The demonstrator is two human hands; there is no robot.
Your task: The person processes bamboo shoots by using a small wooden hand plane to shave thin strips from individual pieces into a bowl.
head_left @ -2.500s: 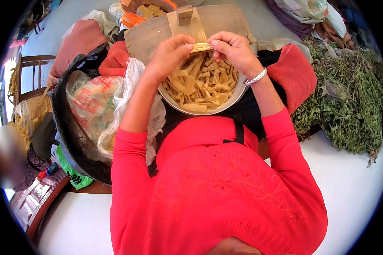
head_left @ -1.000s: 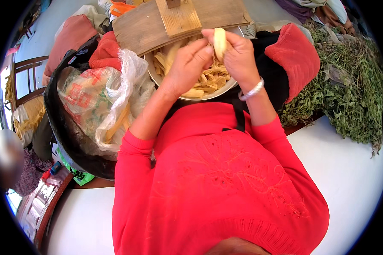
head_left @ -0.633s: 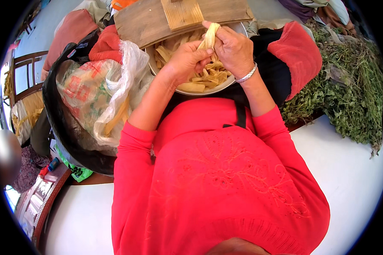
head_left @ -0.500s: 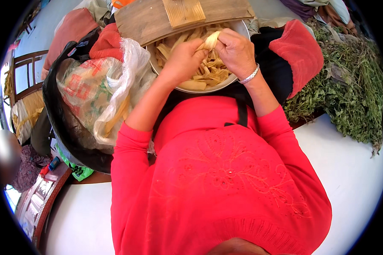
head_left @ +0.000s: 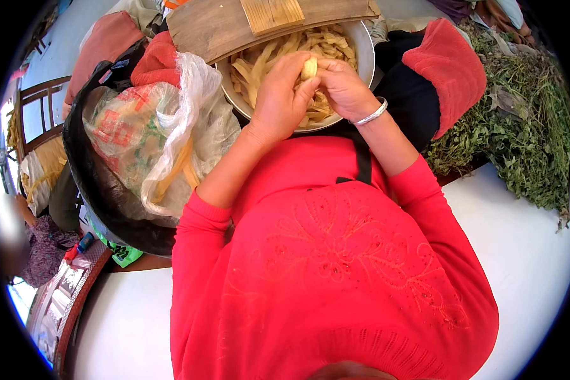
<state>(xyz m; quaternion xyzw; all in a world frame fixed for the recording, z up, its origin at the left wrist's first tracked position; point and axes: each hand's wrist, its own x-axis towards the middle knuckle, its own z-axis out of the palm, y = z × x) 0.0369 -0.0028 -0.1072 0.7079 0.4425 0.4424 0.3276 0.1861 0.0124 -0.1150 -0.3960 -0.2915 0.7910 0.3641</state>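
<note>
Over a round metal basin (head_left: 368, 54), my two hands meet at a small rolled bundle of pale yellow strip (head_left: 309, 68). My left hand (head_left: 280, 98) pinches it between thumb and fingers. From the other side the fingers of my right hand (head_left: 345, 90), with a silver bracelet on the wrist, close on the same bundle. Long, flat, yellowish strips (head_left: 256, 60) of what looks like plant matter fill the basin below. A curved wooden board (head_left: 212, 31) with a lighter block (head_left: 273, 16) on it covers the basin's far side.
Left of the basin stands a black-rimmed container (head_left: 76, 161) lined with plastic bags (head_left: 130, 120). Red cloths (head_left: 446, 69) lie over dark fabric at right. Dried green plants (head_left: 513, 114) are heaped at far right. Another person (head_left: 47, 250) sits at far left.
Both hands have moved slightly nearer, and the left has turned its back more upward. The strip, stretched between the hands before, is now a compact roll.
</note>
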